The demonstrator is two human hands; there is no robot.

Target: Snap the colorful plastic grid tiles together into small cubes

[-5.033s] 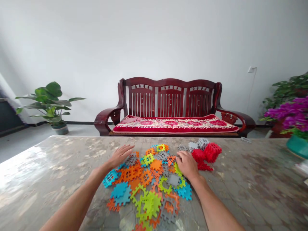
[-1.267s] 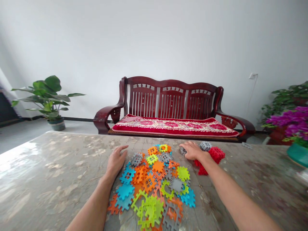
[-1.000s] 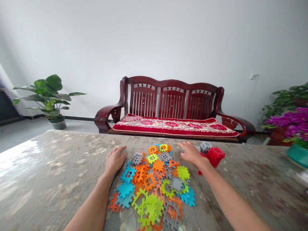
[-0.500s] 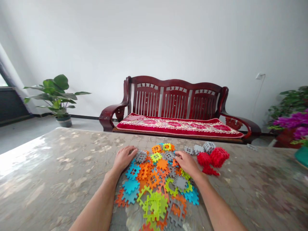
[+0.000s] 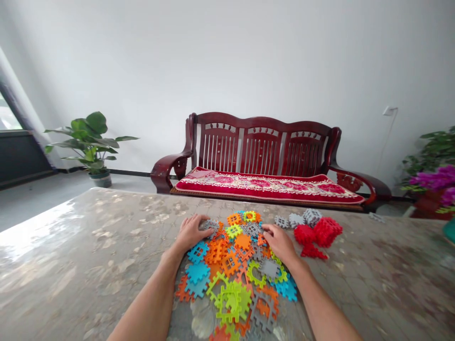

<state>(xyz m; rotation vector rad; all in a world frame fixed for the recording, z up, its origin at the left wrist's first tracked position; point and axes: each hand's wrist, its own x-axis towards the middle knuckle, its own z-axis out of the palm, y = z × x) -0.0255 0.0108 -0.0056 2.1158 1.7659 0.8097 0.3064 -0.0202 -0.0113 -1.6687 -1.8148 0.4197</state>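
Observation:
A pile of interlocking plastic building tiles with toothed edges lies on the table: orange tiles (image 5: 230, 263), blue tiles (image 5: 197, 272), lime green tiles (image 5: 231, 300) and grey tiles (image 5: 269, 269). My left hand (image 5: 192, 233) rests at the pile's far left, thumb and fingers apart, touching a grey window tile (image 5: 212, 227). At the right side, my right hand (image 5: 280, 242) lies with loosely bent fingers beside a small orange tile (image 5: 261, 239). Neither hand has lifted anything. The undersides of the fingers are hidden.
Right of the pile sit red tile assemblies (image 5: 327, 232) and grey assembled pieces (image 5: 312, 217). A small grey piece (image 5: 377, 217) lies farther right. Beyond the patterned table (image 5: 106, 255) stands a wooden bench (image 5: 261, 147). Purple flowers (image 5: 435, 182) are at the right edge.
The camera view has shifted slightly, so everything sits a little farther right. My left thumb now reaches over the grey window tile. My right hand stays at the pile's right side.

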